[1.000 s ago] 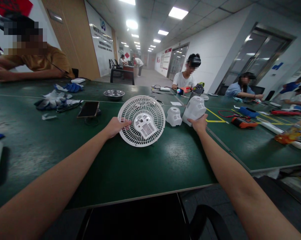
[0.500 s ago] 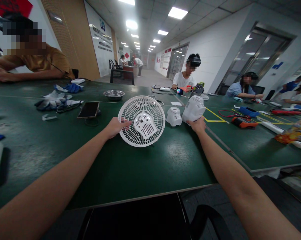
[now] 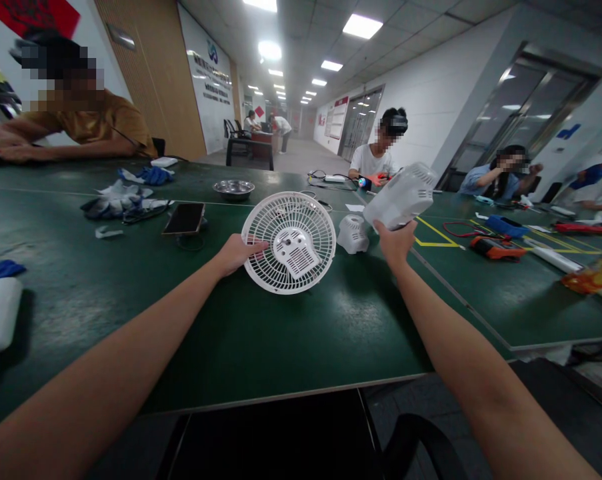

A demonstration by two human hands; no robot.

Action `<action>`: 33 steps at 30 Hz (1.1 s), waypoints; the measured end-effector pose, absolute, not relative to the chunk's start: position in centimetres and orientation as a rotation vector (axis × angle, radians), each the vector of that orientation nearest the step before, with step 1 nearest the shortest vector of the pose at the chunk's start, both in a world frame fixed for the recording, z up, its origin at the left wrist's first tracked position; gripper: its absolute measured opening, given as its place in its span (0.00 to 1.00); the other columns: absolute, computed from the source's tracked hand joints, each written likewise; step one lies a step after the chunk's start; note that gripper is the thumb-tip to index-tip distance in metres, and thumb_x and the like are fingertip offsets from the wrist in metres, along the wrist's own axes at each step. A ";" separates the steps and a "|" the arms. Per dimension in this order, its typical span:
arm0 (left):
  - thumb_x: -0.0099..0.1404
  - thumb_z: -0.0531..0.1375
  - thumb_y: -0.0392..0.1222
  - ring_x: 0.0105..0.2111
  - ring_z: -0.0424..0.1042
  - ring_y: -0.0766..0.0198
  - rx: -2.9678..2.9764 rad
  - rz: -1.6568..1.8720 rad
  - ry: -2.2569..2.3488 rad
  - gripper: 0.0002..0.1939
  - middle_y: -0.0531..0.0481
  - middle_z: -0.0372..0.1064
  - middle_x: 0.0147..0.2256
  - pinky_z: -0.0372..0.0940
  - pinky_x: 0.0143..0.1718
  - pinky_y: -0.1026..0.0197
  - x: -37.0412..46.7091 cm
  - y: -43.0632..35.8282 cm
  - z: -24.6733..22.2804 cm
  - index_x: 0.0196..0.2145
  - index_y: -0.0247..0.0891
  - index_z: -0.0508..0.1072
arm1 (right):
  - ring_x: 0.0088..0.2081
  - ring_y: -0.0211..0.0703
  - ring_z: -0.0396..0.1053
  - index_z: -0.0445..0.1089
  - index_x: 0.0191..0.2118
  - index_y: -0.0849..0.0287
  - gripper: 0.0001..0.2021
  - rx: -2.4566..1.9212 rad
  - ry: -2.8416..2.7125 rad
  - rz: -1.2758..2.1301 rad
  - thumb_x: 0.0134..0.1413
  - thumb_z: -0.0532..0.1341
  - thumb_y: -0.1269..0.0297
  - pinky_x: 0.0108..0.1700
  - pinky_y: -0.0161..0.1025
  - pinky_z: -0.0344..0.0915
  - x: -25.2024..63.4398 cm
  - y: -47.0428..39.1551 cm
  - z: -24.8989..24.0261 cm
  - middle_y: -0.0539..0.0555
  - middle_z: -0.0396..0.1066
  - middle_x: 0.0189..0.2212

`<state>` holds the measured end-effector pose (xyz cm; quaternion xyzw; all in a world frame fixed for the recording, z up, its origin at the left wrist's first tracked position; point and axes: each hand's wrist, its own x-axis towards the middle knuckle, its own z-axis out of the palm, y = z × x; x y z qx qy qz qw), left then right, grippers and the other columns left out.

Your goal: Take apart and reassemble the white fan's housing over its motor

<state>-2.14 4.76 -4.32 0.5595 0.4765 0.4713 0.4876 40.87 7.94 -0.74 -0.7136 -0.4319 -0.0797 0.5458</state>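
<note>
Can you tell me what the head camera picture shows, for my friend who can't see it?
A person's right hand lifts a white fan housing above a dark green table, while the left hand grips the rim of a round white fan grille tilted on the table. Other people sit at work around it.

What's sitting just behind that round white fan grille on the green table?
Behind the fan grille, held at its rim by the left hand, stands a metal bowl farther back on the table. The grille's slats cover the table directly behind it, so anything there stays hidden.
</note>
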 end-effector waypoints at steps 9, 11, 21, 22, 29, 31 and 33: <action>0.58 0.72 0.40 0.32 0.78 0.59 1.372 1.133 1.170 0.08 0.46 0.79 0.34 0.74 0.40 0.53 -2.1 4.7 -4.2 0.35 0.36 0.80 | 0.52 0.62 0.74 0.57 0.52 0.57 0.37 -1.864 -1.254 -0.020 0.42 0.72 0.44 0.54 0.52 0.70 35.9 7.4 -1.4 0.67 0.74 0.51; 0.59 0.71 0.40 0.31 0.78 0.59 1.378 1.136 1.164 0.08 0.46 0.79 0.33 0.74 0.39 0.53 -2.0 4.6 -4.1 0.35 0.36 0.80 | 0.52 0.62 0.74 0.57 0.53 0.57 0.38 -1.907 -1.261 0.017 0.42 0.72 0.43 0.55 0.51 0.70 35.8 7.4 -1.6 0.67 0.73 0.51; 0.60 0.70 0.38 0.29 0.77 0.60 1.367 1.138 1.201 0.04 0.46 0.79 0.32 0.74 0.38 0.53 -1.7 4.1 -3.6 0.33 0.36 0.80 | 0.56 0.64 0.72 0.60 0.56 0.58 0.40 -1.890 -1.305 0.054 0.41 0.73 0.43 0.57 0.52 0.68 39.6 7.4 -1.3 0.66 0.73 0.55; 0.60 0.70 0.38 0.29 0.77 0.60 1.364 1.143 1.195 0.04 0.46 0.79 0.32 0.74 0.38 0.53 -1.7 4.1 -3.6 0.33 0.36 0.80 | 0.57 0.63 0.71 0.60 0.56 0.57 0.41 -1.869 -1.335 0.079 0.40 0.73 0.44 0.58 0.52 0.68 40.5 7.3 -1.2 0.65 0.72 0.56; 0.60 0.70 0.38 0.30 0.78 0.59 1.372 1.135 1.171 0.05 0.46 0.80 0.33 0.74 0.39 0.53 -1.7 4.0 -3.5 0.35 0.35 0.81 | 0.58 0.62 0.70 0.53 0.63 0.58 0.48 -1.843 -1.344 0.166 0.40 0.74 0.47 0.61 0.53 0.64 44.1 7.2 -1.1 0.66 0.69 0.59; 0.60 0.71 0.39 0.30 0.78 0.59 1.376 1.131 1.183 0.06 0.46 0.80 0.33 0.74 0.39 0.53 -1.8 4.1 -3.6 0.35 0.35 0.80 | 0.60 0.60 0.68 0.46 0.67 0.58 0.52 -1.771 -1.356 0.161 0.41 0.73 0.48 0.62 0.52 0.63 43.9 7.3 -1.1 0.66 0.67 0.61; 0.60 0.71 0.39 0.31 0.78 0.59 1.368 1.124 1.182 0.07 0.46 0.80 0.33 0.75 0.39 0.53 -1.9 4.2 -3.7 0.35 0.36 0.80 | 0.60 0.57 0.68 0.40 0.69 0.59 0.53 -1.690 -1.357 0.120 0.46 0.71 0.48 0.62 0.50 0.63 43.6 7.4 -0.9 0.65 0.66 0.61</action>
